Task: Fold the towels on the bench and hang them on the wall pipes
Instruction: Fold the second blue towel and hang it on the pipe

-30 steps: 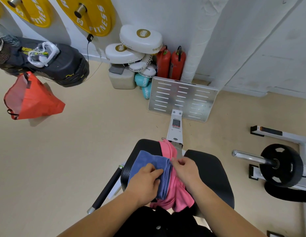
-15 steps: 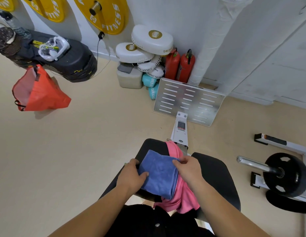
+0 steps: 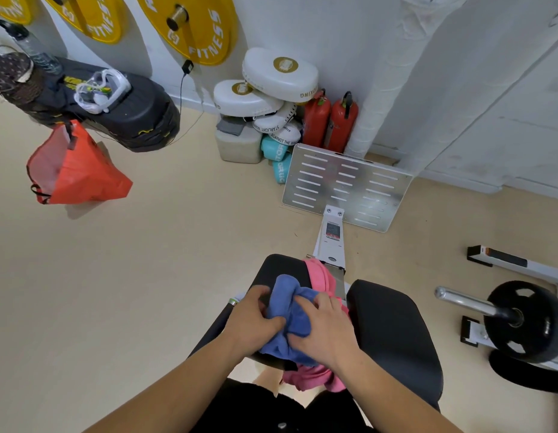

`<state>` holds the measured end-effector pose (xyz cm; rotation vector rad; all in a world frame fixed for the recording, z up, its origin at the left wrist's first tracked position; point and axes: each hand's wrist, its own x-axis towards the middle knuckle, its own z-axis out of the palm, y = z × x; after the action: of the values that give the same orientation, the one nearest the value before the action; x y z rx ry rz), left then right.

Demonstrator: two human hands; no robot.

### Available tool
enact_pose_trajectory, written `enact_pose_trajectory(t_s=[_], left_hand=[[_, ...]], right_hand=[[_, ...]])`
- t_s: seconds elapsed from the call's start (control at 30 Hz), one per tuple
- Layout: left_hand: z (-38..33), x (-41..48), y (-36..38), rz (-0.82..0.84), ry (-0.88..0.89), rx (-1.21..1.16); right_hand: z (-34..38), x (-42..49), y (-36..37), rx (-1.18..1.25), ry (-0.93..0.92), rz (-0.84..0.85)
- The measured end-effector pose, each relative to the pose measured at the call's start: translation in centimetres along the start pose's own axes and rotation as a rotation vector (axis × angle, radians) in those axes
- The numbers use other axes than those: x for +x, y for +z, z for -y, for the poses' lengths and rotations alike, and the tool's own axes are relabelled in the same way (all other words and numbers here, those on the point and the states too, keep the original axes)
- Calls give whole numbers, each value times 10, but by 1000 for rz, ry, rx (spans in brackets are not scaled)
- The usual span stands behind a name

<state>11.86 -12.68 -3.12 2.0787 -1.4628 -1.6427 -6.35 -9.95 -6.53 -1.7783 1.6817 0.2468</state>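
Note:
A blue towel point(image 3: 289, 310) lies bunched on the black padded bench point(image 3: 393, 332), on top of a pink towel point(image 3: 321, 273) that hangs over the bench's near edge. My left hand point(image 3: 251, 317) grips the blue towel's left side, thumb pressed into the cloth. My right hand point(image 3: 323, 326) holds its right side, fingers curled over the fabric. A white wrapped wall pipe point(image 3: 387, 73) rises at the back right.
A slotted metal footplate point(image 3: 346, 185) stands ahead of the bench. Two red extinguishers point(image 3: 330, 120) and stacked white pads point(image 3: 271, 89) lean on the wall. A barbell plate point(image 3: 524, 320) sits right; a black bench with an orange bag point(image 3: 74, 170) left.
The blue towel lay flat and folded between my hands; now both hands have come together and bunched it up. The camera has tilted slightly downward and left.

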Motion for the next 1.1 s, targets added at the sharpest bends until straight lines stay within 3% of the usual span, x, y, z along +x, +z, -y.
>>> enact_pose_trajectory(t_s=[0.13,0.23,0.4,0.6,0.77,1.0,1.1], left_hand=[[-19,-6,12,49,137,144],[-28,-7,26,60,176,163],[-29,-2,48,140,252,353],[-24,6,61,-56,117,425],[-27,9,80,15,59,399],[-34,-6,53,126,261,244],[-43,-27,29,163,430,303]], right_hand=[[-7,0,-13,288,29,67],[-22,-11,-26,636,137,29],[-36,-31,-29,923,256,-16],[-42,-36,-21,856,251,88],[-40,-42,-24,765,242,247],[-32,-64,-47,810,314,-9],[-28,-82,-64,787,194,-94]])
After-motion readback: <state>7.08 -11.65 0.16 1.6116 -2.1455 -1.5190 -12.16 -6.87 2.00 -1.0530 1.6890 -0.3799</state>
